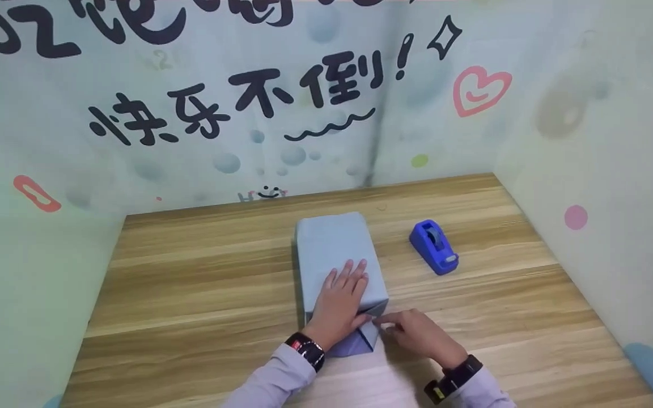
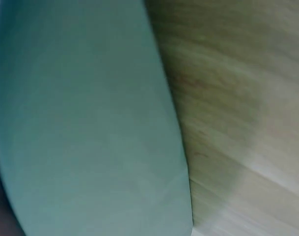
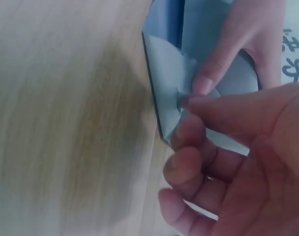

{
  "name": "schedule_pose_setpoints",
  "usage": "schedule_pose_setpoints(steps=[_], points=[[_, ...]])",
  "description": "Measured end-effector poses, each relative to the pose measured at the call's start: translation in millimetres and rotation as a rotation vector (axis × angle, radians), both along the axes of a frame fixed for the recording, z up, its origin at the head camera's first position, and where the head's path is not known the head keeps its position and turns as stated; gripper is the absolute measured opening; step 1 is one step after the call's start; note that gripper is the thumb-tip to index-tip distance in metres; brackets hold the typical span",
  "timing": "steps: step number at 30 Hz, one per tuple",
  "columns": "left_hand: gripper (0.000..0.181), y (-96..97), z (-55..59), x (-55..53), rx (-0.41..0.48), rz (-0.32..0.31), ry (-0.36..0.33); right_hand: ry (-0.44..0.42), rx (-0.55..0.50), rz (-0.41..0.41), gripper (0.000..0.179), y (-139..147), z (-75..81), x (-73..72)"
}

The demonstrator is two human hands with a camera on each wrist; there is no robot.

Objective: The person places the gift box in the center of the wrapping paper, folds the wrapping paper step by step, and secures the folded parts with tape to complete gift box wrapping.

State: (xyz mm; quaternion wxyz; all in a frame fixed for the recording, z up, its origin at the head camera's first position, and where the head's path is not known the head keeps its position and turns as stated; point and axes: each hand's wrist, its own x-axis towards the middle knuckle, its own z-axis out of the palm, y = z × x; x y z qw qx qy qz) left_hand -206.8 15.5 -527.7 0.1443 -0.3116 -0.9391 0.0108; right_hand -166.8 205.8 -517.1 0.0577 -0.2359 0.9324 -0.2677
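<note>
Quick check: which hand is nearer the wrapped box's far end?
Left. The left hand rests atop the wrapped box, extended toward that end; the right hand is at the folded flap, at the near end.

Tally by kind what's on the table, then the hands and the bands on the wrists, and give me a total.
Package: 1
Tape dispenser: 1
Hands: 2, left hand and right hand
Wristbands: 2, left band and right band
Total: 6

Place: screened booth, building type unclear
Enclosure: pale green-white printed sheets (image 1: 190,164) on three sides
Print: black Chinese lettering (image 1: 264,99), pink heart outline (image 1: 479,93)
Surface: light-brown wood-grain tabletop (image 1: 202,272)
</note>
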Motion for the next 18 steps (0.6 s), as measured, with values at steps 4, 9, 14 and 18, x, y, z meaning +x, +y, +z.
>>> schedule_pose_setpoints(steps=[4, 9, 14, 18], points=[[0.067, -0.7, 1.7, -1.8, 0.038, -0.009, -0.053, -0.037, -0.013, -0.175, 0.01, -3, 3.7, 2.1], [0.067, 0.5, -1.4, -2.4, 0.063, -0.009, -0.039, -0.135, 0.019, -0.333, 0.043, -12, 6.3, 7.6], [0.073, 12.6, -7.3, -0.9, 0.045, 0.069, 0.042, -0.084, 0.072, -0.387, 0.03, -16, 3.6, 10.9], [0.071, 22.8, -5.9, 0.1, 0.019, 0.128, 0.067, -0.077, 0.056, -0.381, 0.022, -18, -1.3, 10.2]])
